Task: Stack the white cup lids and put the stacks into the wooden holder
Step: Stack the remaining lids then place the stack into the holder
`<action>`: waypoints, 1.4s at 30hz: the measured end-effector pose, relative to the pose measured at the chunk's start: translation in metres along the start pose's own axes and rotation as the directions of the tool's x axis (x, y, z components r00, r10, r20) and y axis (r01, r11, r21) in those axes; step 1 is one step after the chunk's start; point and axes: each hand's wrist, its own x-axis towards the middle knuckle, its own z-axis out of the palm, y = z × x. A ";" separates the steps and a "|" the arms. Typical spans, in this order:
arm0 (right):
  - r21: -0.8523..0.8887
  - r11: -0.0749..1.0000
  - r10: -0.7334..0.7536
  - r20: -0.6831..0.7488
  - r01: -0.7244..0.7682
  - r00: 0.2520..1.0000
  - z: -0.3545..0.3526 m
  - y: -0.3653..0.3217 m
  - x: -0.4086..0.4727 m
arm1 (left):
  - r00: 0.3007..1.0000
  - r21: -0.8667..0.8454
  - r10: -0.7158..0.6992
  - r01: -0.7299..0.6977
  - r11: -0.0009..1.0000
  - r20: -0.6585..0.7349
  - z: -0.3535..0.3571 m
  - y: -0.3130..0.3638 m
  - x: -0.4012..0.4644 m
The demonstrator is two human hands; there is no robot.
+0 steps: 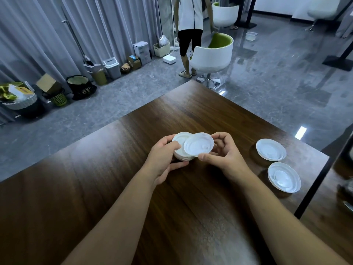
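Observation:
Over the middle of the dark wooden table (114,188), my left hand (164,155) grips a short stack of white cup lids (181,148) from its left side. My right hand (223,152) pinches a single white lid (198,144) between thumb and fingers, tilted and overlapping the top of the stack. Two more white lids lie flat near the table's right edge, one farther (271,150) and one nearer (284,177). No wooden holder is in view.
The table's far corner points toward a white and green swivel chair (212,54), where a person (189,25) stands on the grey floor. Bins, baskets and boxes (76,83) line the curtain at left. A black post (321,178) runs along the table's right side.

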 end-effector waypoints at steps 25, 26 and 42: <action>0.054 0.988 0.138 0.124 -0.145 0.983 0.016 -0.008 -0.002 | 0.997 0.136 0.068 -0.074 0.988 0.043 -0.014 -0.004 -0.015; 0.094 0.982 0.154 0.122 -0.165 0.981 0.019 -0.008 -0.002 | 0.996 0.136 0.073 -0.078 0.988 0.040 -0.017 -0.005 -0.019; 0.093 0.969 0.193 0.298 -0.230 0.935 0.120 -0.030 -0.031 | 0.955 0.082 0.285 -0.279 0.957 -0.076 -0.106 -0.008 -0.103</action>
